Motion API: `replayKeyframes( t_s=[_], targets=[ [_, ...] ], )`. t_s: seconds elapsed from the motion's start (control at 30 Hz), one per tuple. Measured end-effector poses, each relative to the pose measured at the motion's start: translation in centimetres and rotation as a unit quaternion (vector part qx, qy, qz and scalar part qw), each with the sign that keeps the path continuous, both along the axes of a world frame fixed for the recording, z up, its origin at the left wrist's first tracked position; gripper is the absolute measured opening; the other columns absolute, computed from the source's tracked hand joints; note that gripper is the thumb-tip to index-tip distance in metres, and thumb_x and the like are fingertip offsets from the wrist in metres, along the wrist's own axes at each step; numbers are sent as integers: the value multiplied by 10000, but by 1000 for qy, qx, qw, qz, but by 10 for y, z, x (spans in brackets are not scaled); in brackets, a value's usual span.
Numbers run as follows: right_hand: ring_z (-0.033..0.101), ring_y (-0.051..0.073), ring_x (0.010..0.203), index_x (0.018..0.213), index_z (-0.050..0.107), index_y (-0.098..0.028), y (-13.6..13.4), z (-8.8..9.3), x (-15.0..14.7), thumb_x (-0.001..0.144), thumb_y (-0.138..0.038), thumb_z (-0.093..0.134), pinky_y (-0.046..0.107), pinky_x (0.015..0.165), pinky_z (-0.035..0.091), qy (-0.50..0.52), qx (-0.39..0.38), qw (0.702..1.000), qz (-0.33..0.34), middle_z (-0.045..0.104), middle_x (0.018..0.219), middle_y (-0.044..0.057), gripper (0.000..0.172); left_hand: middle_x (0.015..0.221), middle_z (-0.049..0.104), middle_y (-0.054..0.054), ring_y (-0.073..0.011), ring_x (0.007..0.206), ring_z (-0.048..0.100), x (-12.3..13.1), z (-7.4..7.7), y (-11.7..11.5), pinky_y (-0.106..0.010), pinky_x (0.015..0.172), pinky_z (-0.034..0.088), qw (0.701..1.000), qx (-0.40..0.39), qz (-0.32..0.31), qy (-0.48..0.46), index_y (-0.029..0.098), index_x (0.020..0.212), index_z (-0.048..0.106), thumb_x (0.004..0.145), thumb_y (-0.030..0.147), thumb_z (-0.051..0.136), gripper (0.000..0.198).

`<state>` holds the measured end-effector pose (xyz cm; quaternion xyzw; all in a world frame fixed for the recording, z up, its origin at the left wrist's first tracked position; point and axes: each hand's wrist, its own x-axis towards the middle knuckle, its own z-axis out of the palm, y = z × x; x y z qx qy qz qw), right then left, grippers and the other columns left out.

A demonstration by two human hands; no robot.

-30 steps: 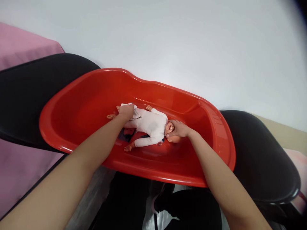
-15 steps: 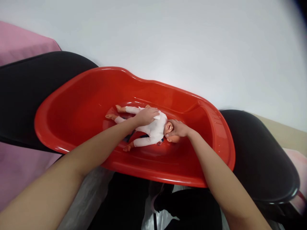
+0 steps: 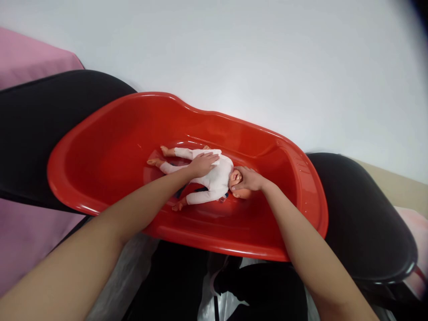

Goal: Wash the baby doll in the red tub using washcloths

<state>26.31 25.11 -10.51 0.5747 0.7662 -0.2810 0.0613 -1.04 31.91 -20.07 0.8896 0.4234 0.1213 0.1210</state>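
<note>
A small baby doll [image 3: 214, 180] in a white suit lies on its back in a red plastic baby tub [image 3: 110, 133], with its head to the right. My left hand [image 3: 201, 163] rests on the doll's chest and presses a small white cloth [image 3: 216, 154] against it, the fingers lying over the cloth. My right hand [image 3: 250, 179] cups the doll's head [image 3: 241, 193] from the right, the thumb by its face. The doll's bare feet point left and one arm stretches toward me.
The tub rests across two black chair seats, one on the left [image 3: 36, 133] and one on the right [image 3: 364, 214]. Behind it is a white wall [image 3: 234, 53]. Pink fabric [image 3: 23, 58] lies at the far left. Dark bags and white plastic [image 3: 220, 294] sit below the tub.
My left hand has moved with the cloth from the doll's legs rightward onto its chest, then slid back slightly. The right hand has stayed on the head.
</note>
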Motion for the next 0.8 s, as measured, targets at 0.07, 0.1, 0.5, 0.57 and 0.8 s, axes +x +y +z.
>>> replayKeyframes(
  t_s=[0.07,0.1,0.5,0.57,0.8],
  targets=[
    [605,378,1358,1428,618,-299,0,-1,0,737,-529,930,491,1152,512,-3,1,1000,-1,660,1419,106,792,1770,468,-118,-274,1644,384,-7,-6,6,-455,1377,224,1000,13,20,5,157,1666,536,1145,310,435,552],
    [606,378,1356,1428,618,-303,0,0,0,734,-533,929,488,1145,518,-4,0,1000,-3,662,1419,103,794,1753,490,-127,-284,1626,409,-12,-9,10,-461,1368,244,999,19,28,8,152,1650,551,1140,304,447,542],
    [619,356,1341,1406,647,-327,-1,4,-1,710,-528,958,460,1134,528,-6,1,1000,-6,666,1404,91,788,1615,610,-202,-356,1535,521,-79,-10,25,-524,1293,384,976,-21,211,50,122,1493,648,1122,286,454,450],
    [616,359,1348,1404,651,-323,-1,5,-2,727,-518,951,467,1142,525,-7,0,1000,-2,657,1424,97,766,1613,609,-206,-361,1540,514,-86,-6,23,-551,1291,380,967,-29,245,61,140,1487,648,1122,277,432,446],
    [621,361,1345,1400,644,-302,-1,4,-2,792,-519,926,469,1141,522,-5,6,1000,13,655,1419,113,704,1426,723,-197,-341,1283,673,-39,34,14,-509,1158,493,967,-3,249,-44,117,1439,670,1132,259,318,488]
  ],
)
